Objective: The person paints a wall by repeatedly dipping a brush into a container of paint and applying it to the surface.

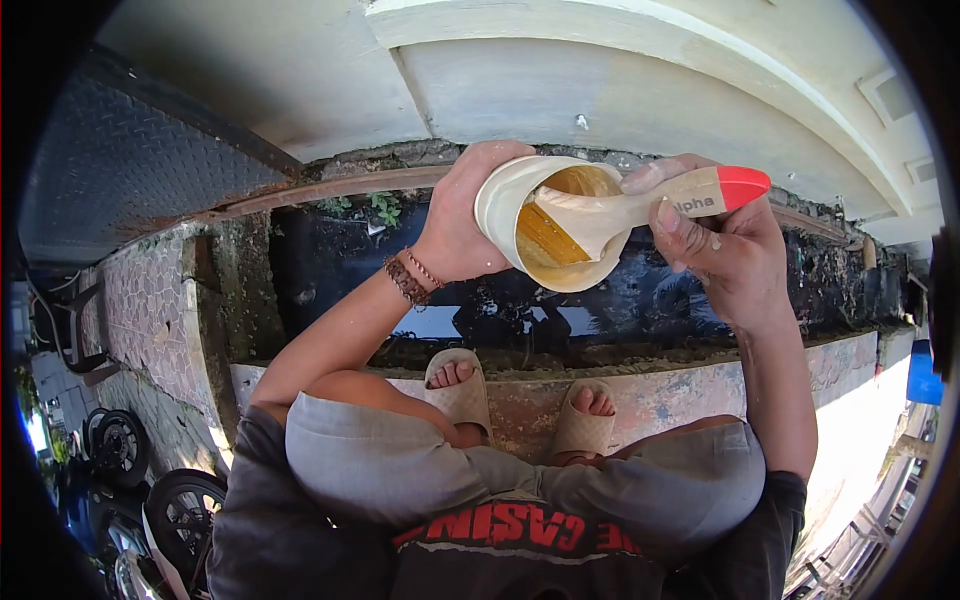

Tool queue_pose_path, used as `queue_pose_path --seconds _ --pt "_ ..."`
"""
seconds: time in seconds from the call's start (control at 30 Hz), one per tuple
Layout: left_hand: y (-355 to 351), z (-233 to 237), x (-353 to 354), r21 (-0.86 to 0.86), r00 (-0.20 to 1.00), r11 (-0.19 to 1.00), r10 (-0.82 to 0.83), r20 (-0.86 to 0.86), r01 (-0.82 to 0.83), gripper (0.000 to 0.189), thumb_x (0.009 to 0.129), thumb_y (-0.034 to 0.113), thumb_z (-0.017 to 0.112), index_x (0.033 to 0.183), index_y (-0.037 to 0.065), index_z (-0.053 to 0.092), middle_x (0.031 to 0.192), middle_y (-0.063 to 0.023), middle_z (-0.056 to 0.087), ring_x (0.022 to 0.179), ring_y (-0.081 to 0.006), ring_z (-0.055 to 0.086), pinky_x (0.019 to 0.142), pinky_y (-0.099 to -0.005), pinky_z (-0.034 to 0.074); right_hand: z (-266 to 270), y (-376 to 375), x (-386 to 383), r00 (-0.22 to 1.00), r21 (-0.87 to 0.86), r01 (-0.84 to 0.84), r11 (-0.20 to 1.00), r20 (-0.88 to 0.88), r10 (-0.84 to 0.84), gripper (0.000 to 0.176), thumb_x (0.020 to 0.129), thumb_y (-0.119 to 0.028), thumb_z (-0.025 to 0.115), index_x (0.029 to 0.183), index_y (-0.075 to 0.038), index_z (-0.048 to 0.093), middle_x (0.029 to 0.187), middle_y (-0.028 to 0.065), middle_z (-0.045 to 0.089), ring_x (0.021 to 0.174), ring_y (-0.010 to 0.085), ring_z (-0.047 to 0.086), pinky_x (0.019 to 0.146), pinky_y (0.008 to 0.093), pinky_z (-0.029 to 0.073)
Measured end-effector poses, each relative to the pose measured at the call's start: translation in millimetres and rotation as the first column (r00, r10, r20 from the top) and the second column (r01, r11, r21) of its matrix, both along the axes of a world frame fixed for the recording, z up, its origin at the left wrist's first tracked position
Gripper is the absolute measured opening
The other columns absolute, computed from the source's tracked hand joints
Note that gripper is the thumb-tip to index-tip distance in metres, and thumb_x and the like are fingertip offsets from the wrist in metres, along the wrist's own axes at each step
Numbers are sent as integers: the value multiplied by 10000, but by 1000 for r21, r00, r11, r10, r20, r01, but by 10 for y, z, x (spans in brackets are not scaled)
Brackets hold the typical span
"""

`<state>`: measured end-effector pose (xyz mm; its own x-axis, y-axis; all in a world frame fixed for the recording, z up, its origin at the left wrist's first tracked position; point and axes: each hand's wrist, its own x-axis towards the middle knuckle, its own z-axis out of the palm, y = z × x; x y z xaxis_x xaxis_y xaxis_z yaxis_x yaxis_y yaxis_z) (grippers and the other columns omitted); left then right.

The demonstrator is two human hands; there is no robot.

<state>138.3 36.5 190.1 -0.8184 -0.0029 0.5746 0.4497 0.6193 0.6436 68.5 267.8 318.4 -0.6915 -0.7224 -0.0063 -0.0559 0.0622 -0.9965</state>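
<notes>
My left hand [472, 212] is wrapped round the side of a cream paint pot [497, 205], tilted so its open mouth faces me. Yellowish-cream paint coats the inside. In my right hand [722, 240] is a paintbrush [600, 212] with a pale handle tipped in red. My thumb and fingers pinch the handle, and white paint marks my skin. The brush's head, with a gold-coloured band, lies inside the pot's mouth. The bristle ends are hidden within the pot.
A ditch of dark water [480, 325] runs beneath my hands. Behind it rises a pale wall [600, 100], with a rusty pipe [330, 187] along its foot. My sandalled feet rest on a concrete ledge [525, 415]. Motorcycle wheels [120, 448] stand at lower left.
</notes>
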Motion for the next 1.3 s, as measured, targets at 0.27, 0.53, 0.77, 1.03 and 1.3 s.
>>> queue_pose_path --seconds 0.27,0.53,0.77,1.03,1.3 --pt "35 -43 -34 318 980 947 -96 175 36 870 495 179 896 1258 55 496 1193 -96 606 1091 -221 610 959 -353 476 56 37 9 581 31 -57 998 -812 59 274 787 0 695 1056 -45 666 947 115 680 877 220 659 747 280 530" --pt "53 -28 -47 383 956 922 -159 248 54 905 515 172 897 1301 32 471 1194 -98 608 1094 -198 602 964 -340 470 -116 -14 11 279 -15 -25 1000 -960 -8 406 611 -103 735 1012 -114 677 977 94 635 723 250 636 584 333 510" --pt "133 30 -77 419 955 905 -185 231 74 898 510 163 902 1291 35 476 1170 -90 619 1077 -193 610 966 -335 466 -162 53 -1 208 0 34 999 -978 -7 441 608 -136 726 1046 -121 681 996 85 635 780 263 633 637 356 510" --pt "192 -57 -29 315 923 946 -190 335 81 892 512 155 909 1290 56 483 1210 -73 594 1104 -184 588 982 -336 456 -233 198 -35 865 -33 113 993 -489 -114 222 803 -43 705 1019 -34 653 956 104 678 866 191 649 772 308 511" --pt "246 -267 23 154 921 983 -146 360 96 814 481 170 869 1216 102 528 1139 -110 600 1054 -293 596 945 -380 479 -458 377 -192 983 44 -6 999 185 -2 162 898 -132 664 1021 -28 645 898 9 646 811 78 552 742 227 440"
